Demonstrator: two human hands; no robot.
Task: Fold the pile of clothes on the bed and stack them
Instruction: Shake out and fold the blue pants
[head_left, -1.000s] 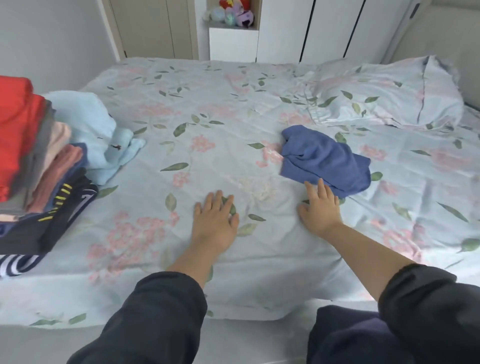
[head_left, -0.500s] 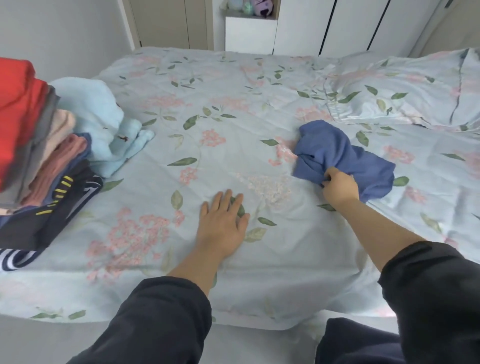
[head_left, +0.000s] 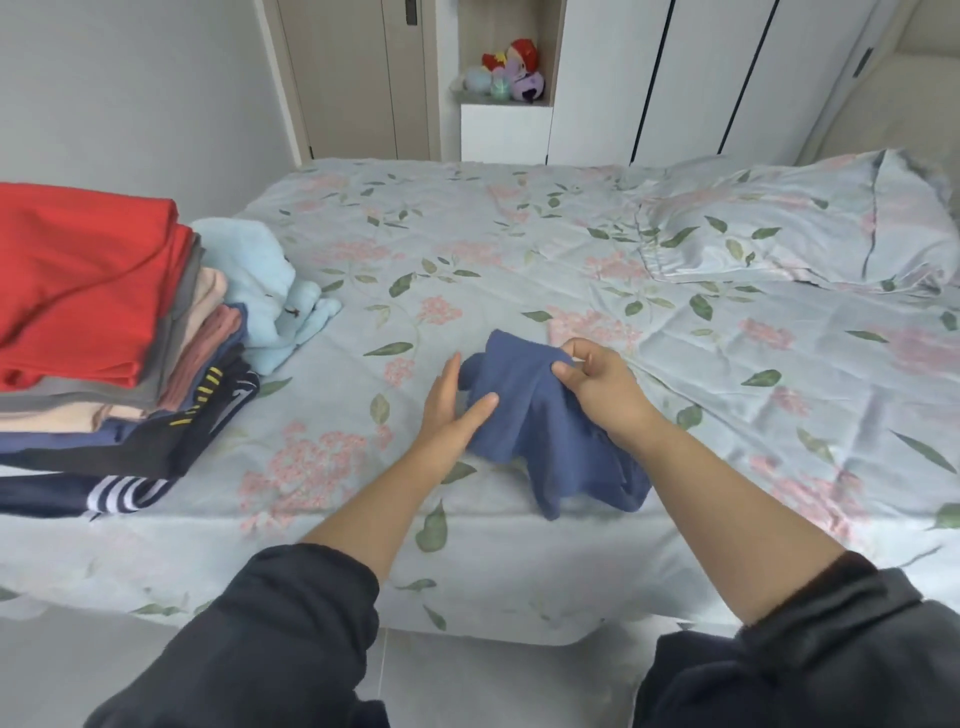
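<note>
A crumpled blue garment (head_left: 540, 441) hangs above the near edge of the floral bed (head_left: 467, 270). My right hand (head_left: 597, 387) pinches its upper edge between thumb and fingers. My left hand (head_left: 452, 405) is beside the cloth on its left, fingers straight, thumb touching the fabric. A stack of folded clothes (head_left: 104, 332) with a red piece on top stands at the left of the bed. A light blue fluffy garment (head_left: 265, 291) lies unfolded just behind the stack.
A pillow (head_left: 810, 228) in the same floral cover lies at the back right. Wardrobe doors (head_left: 691, 78) and a shelf with plush toys (head_left: 511, 70) stand beyond the bed. Grey floor (head_left: 493, 686) shows below the mattress edge.
My right hand gripped the blue garment and pulled it from mid-bed toward the near edge, lifting it. My left hand left the sheet and came up against the cloth.
</note>
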